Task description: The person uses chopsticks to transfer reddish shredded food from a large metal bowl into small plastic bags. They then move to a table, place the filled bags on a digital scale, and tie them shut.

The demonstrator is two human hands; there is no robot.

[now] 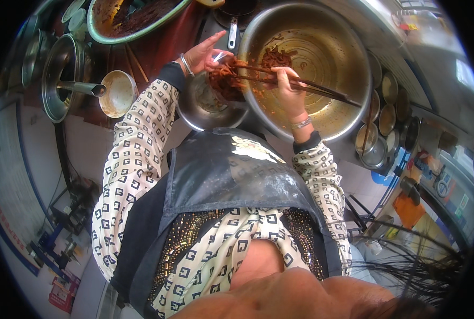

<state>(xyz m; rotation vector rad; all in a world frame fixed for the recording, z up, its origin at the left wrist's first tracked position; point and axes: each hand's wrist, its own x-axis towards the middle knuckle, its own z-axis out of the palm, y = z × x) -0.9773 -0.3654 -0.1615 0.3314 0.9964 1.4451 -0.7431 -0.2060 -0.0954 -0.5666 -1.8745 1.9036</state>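
Observation:
My right hand (288, 88) grips long dark chopsticks (320, 89), whose tips reach left into a clump of reddish, sauce-coated food (226, 81). That clump appears to be in a clear bag or container, over a smaller steel bowl (213, 115). At its upper left is my left hand (205, 56), with a small white piece at the fingers; whether it grips the clear rim is not plain. Beneath the chopsticks stands a large steel basin (340, 52), stained with orange sauce, holding a small heap of the same food (277, 58).
At upper left, a green-rimmed basin (141, 39) holds dark red paste. Below it are wooden chopsticks (136, 63), a sauce-stained bowl (119, 93) and a steel pot lid (75, 56). A pan handle (232, 34) lies behind the large basin. Several small bowls (386, 119) crowd the right side.

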